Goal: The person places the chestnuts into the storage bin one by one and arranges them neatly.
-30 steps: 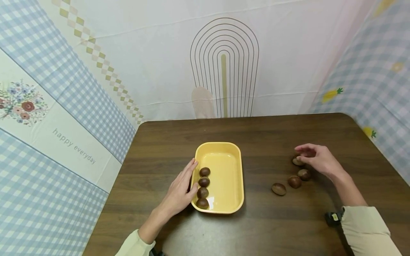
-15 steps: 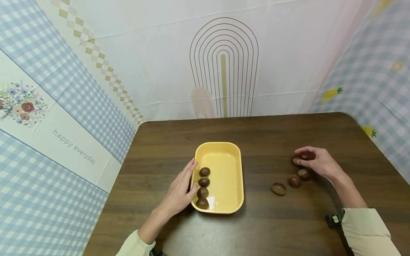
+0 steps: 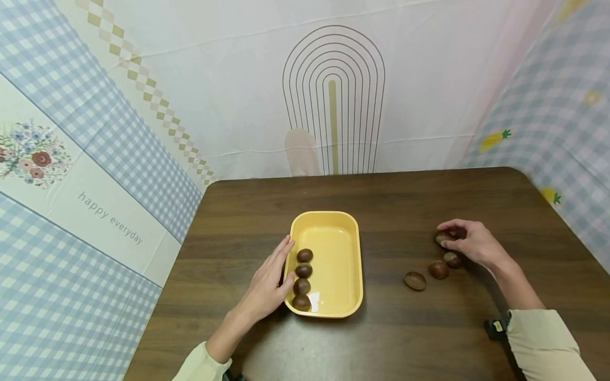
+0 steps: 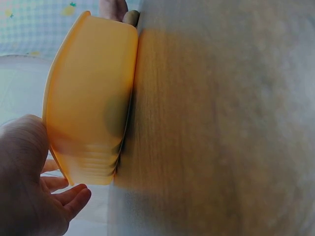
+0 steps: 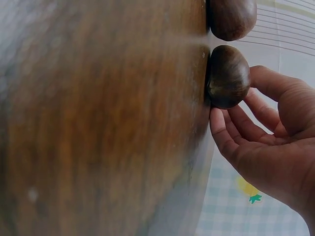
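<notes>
My left hand (image 3: 267,286) lies along the left side of a yellow tray (image 3: 358,264), thumb and fingertips touching its rim. Inside, several brown chestnuts (image 3: 302,287) form a column against that left wall. To the right, my right hand (image 3: 476,243) pinches the farthest loose chestnut (image 3: 442,239) between thumb and fingers, low at the tabletop. Two more chestnuts (image 3: 438,270) (image 3: 452,259) sit just in front of it, and another chestnut (image 3: 415,281) lies nearer the tray. In the right wrist view a nearer chestnut (image 5: 229,76) overlaps the fingertips and hides the pinched one.
Everything stands on a dark brown wooden table (image 3: 381,349). Printed cloth (image 3: 238,106) hangs behind its back edge, and blue checked cloth (image 3: 572,132) is at the right side.
My right thumb and fingers have closed in on the farthest chestnut, the hand sinking slightly nearer the table. My left hand, the tray and the other chestnuts stay put.
</notes>
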The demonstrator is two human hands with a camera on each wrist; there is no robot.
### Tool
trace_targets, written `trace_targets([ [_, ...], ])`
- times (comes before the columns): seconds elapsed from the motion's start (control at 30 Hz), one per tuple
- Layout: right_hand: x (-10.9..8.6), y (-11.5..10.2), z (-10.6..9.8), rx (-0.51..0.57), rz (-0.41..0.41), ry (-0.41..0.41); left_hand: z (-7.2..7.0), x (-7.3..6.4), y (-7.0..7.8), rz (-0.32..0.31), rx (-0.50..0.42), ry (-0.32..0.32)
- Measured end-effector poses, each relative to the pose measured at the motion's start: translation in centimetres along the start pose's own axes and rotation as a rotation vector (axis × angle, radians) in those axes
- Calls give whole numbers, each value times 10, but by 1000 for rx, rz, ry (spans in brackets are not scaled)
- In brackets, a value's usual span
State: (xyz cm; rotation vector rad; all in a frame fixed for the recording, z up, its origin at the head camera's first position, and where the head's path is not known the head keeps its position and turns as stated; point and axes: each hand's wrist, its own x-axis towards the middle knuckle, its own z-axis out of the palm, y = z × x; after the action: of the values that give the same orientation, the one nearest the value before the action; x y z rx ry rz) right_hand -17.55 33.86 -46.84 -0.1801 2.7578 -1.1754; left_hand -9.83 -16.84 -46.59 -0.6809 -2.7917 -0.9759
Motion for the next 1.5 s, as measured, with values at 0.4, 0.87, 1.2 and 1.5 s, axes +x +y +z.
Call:
trace_targets([
  [0.4,0,-2,-4,-40,5,13,0,0,-1,1,5,-4],
  [0.87,9,-27,-10,-33,-26,18,-1,0,-2,8,8,-3],
  [1.2,23,-51,-11,-21,-83,12,0,0,-2,7,8,-11],
  [1.5,37,-80,0,13,-123,-20,0,0,-2,6,4,-6],
])
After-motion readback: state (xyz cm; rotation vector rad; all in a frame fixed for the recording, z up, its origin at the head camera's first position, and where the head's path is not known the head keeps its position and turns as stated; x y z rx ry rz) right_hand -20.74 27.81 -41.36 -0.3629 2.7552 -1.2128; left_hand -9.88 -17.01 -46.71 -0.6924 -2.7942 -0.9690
